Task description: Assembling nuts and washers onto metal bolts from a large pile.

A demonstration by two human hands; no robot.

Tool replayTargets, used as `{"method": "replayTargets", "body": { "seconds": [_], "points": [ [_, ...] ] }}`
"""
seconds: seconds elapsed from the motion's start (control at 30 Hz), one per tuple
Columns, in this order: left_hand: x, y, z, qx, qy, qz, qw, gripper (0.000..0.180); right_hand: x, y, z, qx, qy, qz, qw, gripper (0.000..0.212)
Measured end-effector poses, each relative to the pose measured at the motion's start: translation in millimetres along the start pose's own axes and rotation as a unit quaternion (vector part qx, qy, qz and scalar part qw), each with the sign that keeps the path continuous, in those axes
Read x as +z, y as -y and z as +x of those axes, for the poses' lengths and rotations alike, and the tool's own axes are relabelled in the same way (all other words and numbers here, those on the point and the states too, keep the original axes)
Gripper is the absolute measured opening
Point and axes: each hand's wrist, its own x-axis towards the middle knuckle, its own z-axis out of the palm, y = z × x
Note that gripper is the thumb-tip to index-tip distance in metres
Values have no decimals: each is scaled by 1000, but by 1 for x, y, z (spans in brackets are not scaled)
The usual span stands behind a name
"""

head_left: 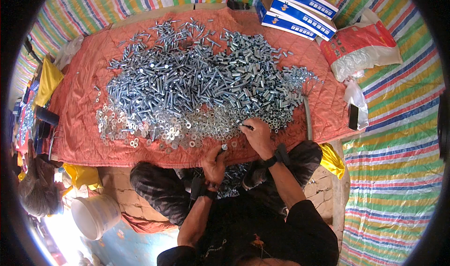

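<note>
My left hand (214,169) is closed at the near edge of the red quilted cloth, and the round silvery head of a bolt (224,147) sticks up from its fingers. To the right, my right hand (258,135) reaches over the near side of the pile with thumb and fingertips pinched together; whatever lies between them is too small to make out. Under and beside those fingertips spread loose washers (178,130) and small ring-like pieces. Beyond them lies a broad heap of zinc-coloured bolts (173,81), with short metal sleeves (251,76) at its right.
Blue-and-white cardboard boxes (300,15) are stacked at the far right beside a red-and-white sack (361,43). A dark phone (353,117) lies near the right edge. A white bucket (96,216) stands lower left, close to a person (40,186).
</note>
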Motion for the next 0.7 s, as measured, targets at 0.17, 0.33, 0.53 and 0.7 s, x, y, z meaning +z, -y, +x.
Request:
{"method": "replayTargets", "body": {
  "seconds": [0.17,0.33,0.53,0.7],
  "points": [
    [-2,7,-2,-5,1,14,1000,18,-16,51,-20,-2,92,144,985,14],
    [-4,2,0,9,0,-6,1000,20,-11,64,-31,-89,78,146,982,12],
    [-7,-7,4,-13,27,16,999,19,-11,59,-34,-143,95,174,970,13],
    [-5,-2,2,-22,23,-9,999,18,-20,67,-29,-62,145,185,970,22]
  ]
}}
